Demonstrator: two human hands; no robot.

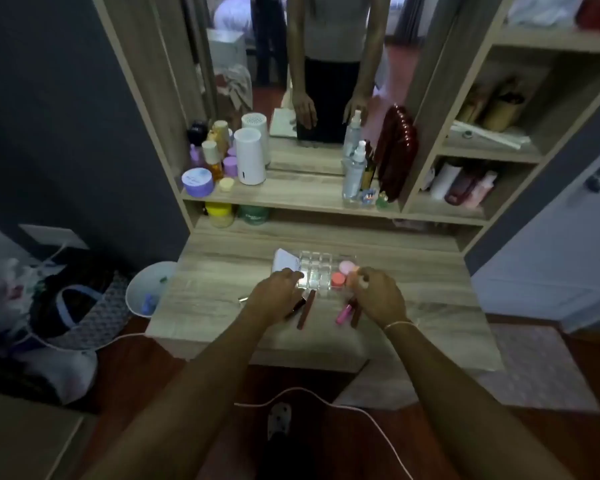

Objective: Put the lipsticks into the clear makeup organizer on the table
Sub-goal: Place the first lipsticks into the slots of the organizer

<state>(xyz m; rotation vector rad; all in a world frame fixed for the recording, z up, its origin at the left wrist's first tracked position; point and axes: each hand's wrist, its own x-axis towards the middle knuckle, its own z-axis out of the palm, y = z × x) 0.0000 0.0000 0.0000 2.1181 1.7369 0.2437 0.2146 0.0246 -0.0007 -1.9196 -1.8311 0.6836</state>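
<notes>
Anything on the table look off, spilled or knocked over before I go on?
Nothing spilled or broken. The lipsticks lie loose and at mixed angles in front of the clear organizer: a dark red tube and a pink tube between the left hand and right hand.

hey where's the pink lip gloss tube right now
In the head view, the pink tube lies on the table just in front of the clear organizer, right of centre, beside the right hand.
</notes>
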